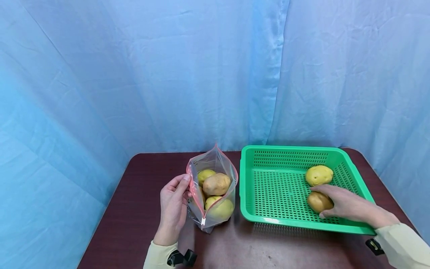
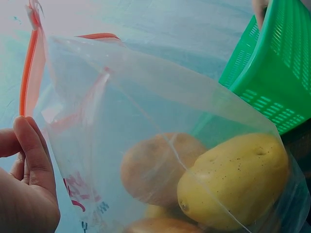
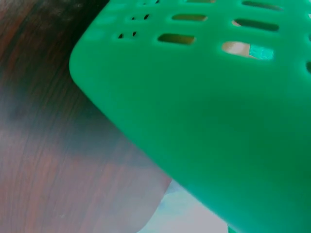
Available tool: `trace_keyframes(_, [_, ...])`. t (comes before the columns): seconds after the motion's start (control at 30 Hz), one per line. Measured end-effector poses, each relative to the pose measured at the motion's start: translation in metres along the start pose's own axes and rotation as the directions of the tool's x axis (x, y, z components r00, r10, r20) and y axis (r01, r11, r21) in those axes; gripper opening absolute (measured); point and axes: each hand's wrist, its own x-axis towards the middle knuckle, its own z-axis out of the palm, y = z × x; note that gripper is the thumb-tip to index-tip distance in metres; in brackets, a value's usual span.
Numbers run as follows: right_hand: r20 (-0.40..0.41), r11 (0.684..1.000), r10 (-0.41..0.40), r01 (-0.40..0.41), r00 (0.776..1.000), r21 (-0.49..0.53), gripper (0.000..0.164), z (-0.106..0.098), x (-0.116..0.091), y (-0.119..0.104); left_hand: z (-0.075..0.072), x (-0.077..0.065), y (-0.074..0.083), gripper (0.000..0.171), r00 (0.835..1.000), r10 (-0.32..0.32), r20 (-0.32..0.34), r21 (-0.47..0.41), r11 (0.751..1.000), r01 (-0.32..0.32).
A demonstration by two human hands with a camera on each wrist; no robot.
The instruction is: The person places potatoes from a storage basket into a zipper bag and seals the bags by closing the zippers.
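Potatoes (image 1: 319, 175): two lay in one basket (image 1: 279, 194), at least four in one bag (image 1: 209, 162), partly hidden. Left hand (image 1: 173, 203) pinched bag edge; right hand (image 1: 349, 205) curled round one potato.

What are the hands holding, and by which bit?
The left hand pinches the clear bag by its pink zip edge. The right hand curves over the brown potato in the green basket; whether it grips it can't be told.
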Motion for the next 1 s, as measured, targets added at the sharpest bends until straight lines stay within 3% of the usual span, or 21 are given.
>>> trace_keyframes(0.23, [-0.035, 0.999, -0.015, 0.013, 0.999, -0.03, 0.072, -0.002, 0.0, -0.001, 0.0, -0.001, 0.001, 0.01, 1.0, 0.004, -0.005, -0.009, 1.0, -0.004])
trace_keyframes(0.6, [-0.16, 0.999, -0.014, 0.008, 0.987, -0.038, 0.075, -0.014, -0.01, -0.011, 0.002, -0.001, 0.001, 0.008, 1.0, 0.004, -0.007, -0.012, 1.0, -0.004])
trace_keyframes(1.0, [-0.344, 0.999, -0.05, 0.04, 0.938, -0.037, 0.076, -0.024, -0.024, -0.031, 0.004, -0.002, 0.001, 0.009, 1.0, 0.014, -0.001, -0.02, 1.0, -0.014])
